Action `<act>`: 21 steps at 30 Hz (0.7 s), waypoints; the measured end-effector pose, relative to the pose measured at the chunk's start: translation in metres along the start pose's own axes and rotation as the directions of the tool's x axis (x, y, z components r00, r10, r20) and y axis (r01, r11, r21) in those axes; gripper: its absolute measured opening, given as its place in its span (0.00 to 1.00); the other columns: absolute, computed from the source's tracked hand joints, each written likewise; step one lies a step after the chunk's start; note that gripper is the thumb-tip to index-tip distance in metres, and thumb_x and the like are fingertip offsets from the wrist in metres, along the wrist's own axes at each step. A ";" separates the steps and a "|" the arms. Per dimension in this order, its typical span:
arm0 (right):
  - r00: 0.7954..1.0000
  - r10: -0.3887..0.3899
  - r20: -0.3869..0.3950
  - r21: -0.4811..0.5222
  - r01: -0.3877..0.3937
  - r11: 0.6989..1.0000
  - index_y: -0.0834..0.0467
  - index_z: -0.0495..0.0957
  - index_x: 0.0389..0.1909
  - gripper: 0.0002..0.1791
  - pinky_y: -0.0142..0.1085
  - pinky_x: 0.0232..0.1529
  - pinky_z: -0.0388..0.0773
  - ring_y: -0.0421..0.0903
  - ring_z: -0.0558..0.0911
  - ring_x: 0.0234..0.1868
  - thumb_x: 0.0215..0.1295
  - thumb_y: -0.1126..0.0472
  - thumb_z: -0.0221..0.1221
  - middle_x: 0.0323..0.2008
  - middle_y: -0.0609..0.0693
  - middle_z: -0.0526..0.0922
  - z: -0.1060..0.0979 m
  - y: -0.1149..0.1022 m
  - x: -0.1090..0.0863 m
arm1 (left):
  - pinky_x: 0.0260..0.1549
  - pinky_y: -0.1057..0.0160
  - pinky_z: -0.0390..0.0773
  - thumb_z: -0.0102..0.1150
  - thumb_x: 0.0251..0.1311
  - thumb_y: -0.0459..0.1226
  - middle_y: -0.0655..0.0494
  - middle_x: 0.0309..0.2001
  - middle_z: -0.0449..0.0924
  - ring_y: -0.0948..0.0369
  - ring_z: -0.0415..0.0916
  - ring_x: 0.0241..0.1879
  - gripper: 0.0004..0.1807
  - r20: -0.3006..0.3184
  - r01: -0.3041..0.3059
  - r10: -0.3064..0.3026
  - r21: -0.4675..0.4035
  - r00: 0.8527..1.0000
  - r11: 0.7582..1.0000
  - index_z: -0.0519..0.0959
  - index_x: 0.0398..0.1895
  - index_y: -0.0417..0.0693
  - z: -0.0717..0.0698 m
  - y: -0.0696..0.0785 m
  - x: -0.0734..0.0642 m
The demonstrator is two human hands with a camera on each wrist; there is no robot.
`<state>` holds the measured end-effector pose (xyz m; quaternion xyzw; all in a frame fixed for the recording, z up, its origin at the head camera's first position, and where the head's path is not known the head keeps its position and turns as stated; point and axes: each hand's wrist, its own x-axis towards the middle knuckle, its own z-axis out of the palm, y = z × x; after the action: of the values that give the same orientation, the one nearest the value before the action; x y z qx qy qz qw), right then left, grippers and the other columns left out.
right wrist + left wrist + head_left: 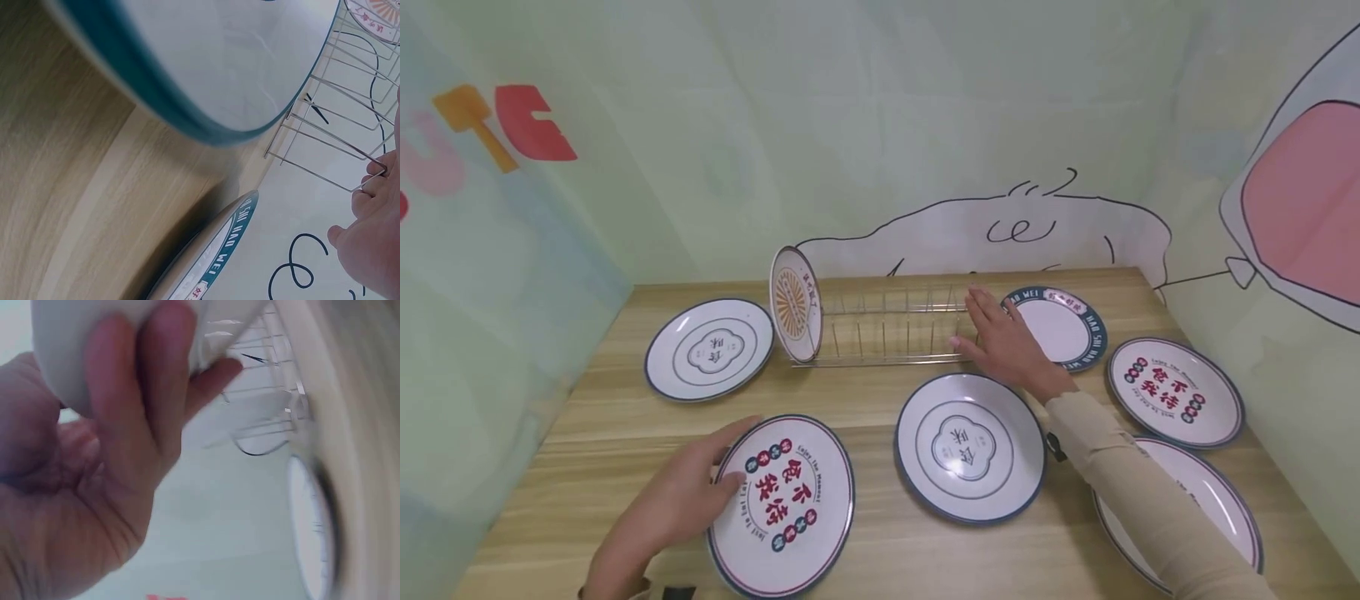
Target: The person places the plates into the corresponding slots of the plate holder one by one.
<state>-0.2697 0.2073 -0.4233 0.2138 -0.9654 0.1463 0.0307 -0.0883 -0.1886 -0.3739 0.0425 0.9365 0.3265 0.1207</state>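
Note:
My left hand (688, 487) grips the left edge of a white plate with red characters (797, 533), thumb over its face. In the left wrist view, the fingers (119, 394) lie against the underside of that plate (59, 344). At the back of the table stands a wire dish rack (880, 362), with a plate with an orange sunburst (792, 304) upright in its left end. My right hand (1011, 346) holds the rack's right end, its fingers over the top wire and its thumb at the front. The right wrist view shows fingertips (375, 169) at the end wire.
A blue-rimmed plate (673, 354) lies left of the rack, another (917, 450) in front of it. On the right lie a plate with a dark lettered rim (1052, 329), a red-character plate (1210, 392) and a partly covered plate (1225, 525). A printed cloth (880, 125) hangs behind.

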 end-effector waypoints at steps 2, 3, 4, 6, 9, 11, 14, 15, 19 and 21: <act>1.000 -0.001 0.000 0.007 0.001 1.000 0.66 0.48 0.78 0.45 0.57 0.79 0.37 0.58 0.45 0.81 0.74 0.39 0.49 0.80 0.60 0.45 0.000 0.000 0.000 | 0.34 0.58 0.82 0.55 0.62 0.27 0.38 0.57 0.79 0.56 0.81 0.39 0.33 -0.050 0.009 -0.008 0.034 0.999 0.999 0.64 0.73 0.42 -0.002 0.009 0.000; 1.000 -0.001 0.000 0.010 0.001 1.000 0.66 0.48 0.78 0.45 0.56 0.79 0.37 0.58 0.46 0.81 0.74 0.39 0.49 0.80 0.60 0.45 0.000 0.000 0.000 | 0.29 0.59 0.81 0.54 0.62 0.27 0.37 0.55 0.80 0.58 0.80 0.34 0.34 -0.077 0.015 -0.011 0.054 0.997 0.998 0.64 0.74 0.42 -0.003 0.014 -0.001; 1.000 -0.001 0.001 0.014 0.001 1.000 0.66 0.48 0.78 0.45 0.56 0.79 0.37 0.58 0.46 0.81 0.74 0.39 0.49 0.81 0.60 0.45 0.000 0.000 0.000 | 0.25 0.60 0.79 0.53 0.62 0.28 0.37 0.52 0.81 0.59 0.78 0.29 0.34 -0.107 0.025 -0.017 0.073 0.994 0.997 0.64 0.74 0.42 -0.004 0.019 0.000; 1.000 -0.002 0.001 0.019 0.002 1.000 0.66 0.48 0.78 0.45 0.56 0.79 0.37 0.58 0.46 0.81 0.74 0.39 0.49 0.81 0.59 0.45 -0.001 0.000 0.000 | 0.15 0.64 0.73 0.52 0.60 0.27 0.37 0.42 0.82 0.61 0.74 0.20 0.35 -0.169 0.027 -0.010 0.104 0.986 0.994 0.63 0.74 0.41 -0.005 0.027 0.001; 1.000 -0.001 0.001 0.015 0.001 1.000 0.66 0.48 0.78 0.46 0.56 0.79 0.36 0.57 0.45 0.81 0.74 0.39 0.49 0.81 0.59 0.45 0.001 0.002 0.000 | 0.11 0.65 0.70 0.50 0.57 0.25 0.41 0.31 0.81 0.62 0.71 0.16 0.35 -0.266 0.014 0.030 0.161 0.964 0.987 0.65 0.73 0.40 -0.005 0.038 0.004; 1.000 0.000 0.004 0.015 0.000 1.000 0.65 0.47 0.78 0.46 0.56 0.79 0.36 0.57 0.44 0.81 0.73 0.39 0.49 0.81 0.59 0.44 0.001 0.003 0.000 | 0.10 0.66 0.68 0.50 0.55 0.25 0.41 0.27 0.81 0.61 0.69 0.15 0.36 -0.317 0.002 0.063 0.200 0.946 0.980 0.65 0.72 0.38 -0.004 0.044 0.007; 1.000 -0.001 0.005 0.016 0.001 1.000 0.65 0.47 0.78 0.46 0.56 0.79 0.37 0.56 0.44 0.82 0.74 0.39 0.49 0.81 0.58 0.44 0.002 0.003 0.000 | 0.09 0.66 0.66 0.51 0.53 0.24 0.41 0.23 0.79 0.60 0.67 0.14 0.36 -0.360 -0.020 0.106 0.234 0.927 0.972 0.66 0.71 0.37 -0.004 0.052 0.013; 1.000 -0.002 0.004 0.020 0.002 1.000 0.65 0.47 0.78 0.46 0.56 0.79 0.37 0.56 0.45 0.82 0.73 0.39 0.49 0.81 0.58 0.44 0.002 0.003 0.000 | 0.09 0.66 0.65 0.51 0.53 0.23 0.42 0.21 0.78 0.60 0.67 0.13 0.36 -0.369 -0.030 0.121 0.244 0.922 0.969 0.66 0.71 0.36 -0.003 0.055 0.015; 1.000 -0.003 -0.002 0.022 0.003 1.000 0.65 0.48 0.78 0.45 0.56 0.79 0.37 0.57 0.45 0.81 0.73 0.40 0.50 0.81 0.59 0.45 0.002 0.002 0.000 | 0.08 0.66 0.64 0.51 0.52 0.22 0.36 0.24 0.81 0.60 0.67 0.12 0.34 -0.401 -0.073 0.189 0.287 0.896 0.955 0.67 0.68 0.33 -0.003 0.064 0.026; 1.000 -0.003 -0.002 0.017 0.003 1.000 0.65 0.48 0.78 0.45 0.56 0.79 0.37 0.57 0.45 0.81 0.73 0.40 0.50 0.81 0.59 0.45 0.001 0.002 0.000 | 0.08 0.65 0.64 0.51 0.52 0.22 0.33 0.27 0.82 0.58 0.68 0.12 0.34 -0.408 -0.080 0.208 0.310 0.889 0.947 0.68 0.68 0.32 -0.003 0.067 0.033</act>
<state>-0.2706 0.2083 -0.4250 0.2153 -0.9638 0.1546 0.0303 -0.1208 -0.1331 -0.3363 0.0552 0.9708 0.1977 -0.1239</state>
